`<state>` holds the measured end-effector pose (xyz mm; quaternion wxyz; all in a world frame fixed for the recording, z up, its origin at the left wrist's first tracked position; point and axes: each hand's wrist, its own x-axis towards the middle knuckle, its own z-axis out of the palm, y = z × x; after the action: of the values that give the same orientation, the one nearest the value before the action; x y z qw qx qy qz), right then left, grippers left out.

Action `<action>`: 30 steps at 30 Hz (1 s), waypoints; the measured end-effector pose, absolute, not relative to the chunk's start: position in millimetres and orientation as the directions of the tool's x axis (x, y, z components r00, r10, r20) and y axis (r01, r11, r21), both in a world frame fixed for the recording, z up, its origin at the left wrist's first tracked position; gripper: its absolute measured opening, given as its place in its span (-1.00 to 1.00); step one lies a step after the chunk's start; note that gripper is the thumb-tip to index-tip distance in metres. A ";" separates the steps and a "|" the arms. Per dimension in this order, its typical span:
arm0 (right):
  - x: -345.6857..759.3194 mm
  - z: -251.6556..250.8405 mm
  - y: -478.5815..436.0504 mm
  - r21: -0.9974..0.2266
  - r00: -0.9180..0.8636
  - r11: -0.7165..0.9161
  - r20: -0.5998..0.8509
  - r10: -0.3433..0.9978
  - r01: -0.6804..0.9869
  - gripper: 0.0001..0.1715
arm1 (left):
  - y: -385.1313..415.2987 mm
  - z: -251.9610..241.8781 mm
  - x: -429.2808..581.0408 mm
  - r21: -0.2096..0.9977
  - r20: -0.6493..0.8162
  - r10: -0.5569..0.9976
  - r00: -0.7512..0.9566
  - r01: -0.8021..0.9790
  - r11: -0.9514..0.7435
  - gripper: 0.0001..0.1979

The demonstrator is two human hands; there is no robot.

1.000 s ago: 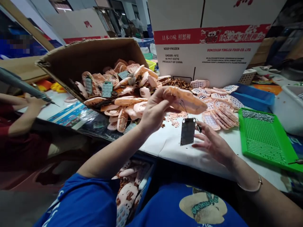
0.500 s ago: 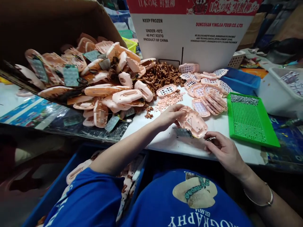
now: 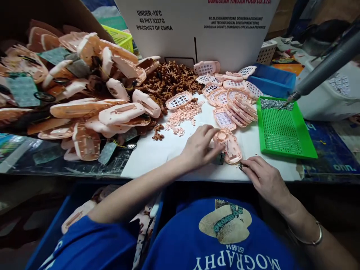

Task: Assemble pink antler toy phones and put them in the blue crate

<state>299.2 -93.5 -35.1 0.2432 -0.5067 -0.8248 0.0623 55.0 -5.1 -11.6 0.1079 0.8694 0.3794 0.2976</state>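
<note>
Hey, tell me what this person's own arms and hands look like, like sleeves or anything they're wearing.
Both the left hand and right hand are ungloved. The left arm has a short blue sleeve with white markings, and its forearm is uncovered. The right wrist wears a thin, silver-coloured bangle. The right sleeve isn't visible.

"PRODUCT OF CHINA" on carton point(image 3: 180, 41); "EST.6514" on shirt point(image 3: 180, 236)
</note>
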 end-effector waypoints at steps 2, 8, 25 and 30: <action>301.8 -34.0 -92.4 -0.352 -0.396 0.497 0.324 0.859 0.793 -0.78 | -28.0 -16.3 56.4 0.234 0.521 0.586 0.620 0.557 -0.797 -0.69; 301.6 -26.5 -94.1 -0.383 -0.411 0.524 0.341 0.845 0.760 -0.86 | -66.8 -30.2 74.4 0.017 0.436 0.551 0.711 0.606 -0.795 -0.80; 282.9 -8.2 -73.8 -0.346 -0.504 0.653 0.431 0.749 0.674 -0.85 | -59.6 -10.5 20.6 -0.127 0.435 0.487 0.757 0.587 -0.799 -0.68; 286.6 -16.1 -71.2 -0.411 -0.446 0.572 0.367 0.816 0.709 -0.87 | -69.8 -23.7 24.3 -0.012 0.493 0.526 0.693 0.610 -0.793 -0.46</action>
<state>286.6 -71.2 -16.1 0.2703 -0.4516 -0.8445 0.0990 24.3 -69.8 -23.7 -0.0874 0.9159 0.3099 0.2396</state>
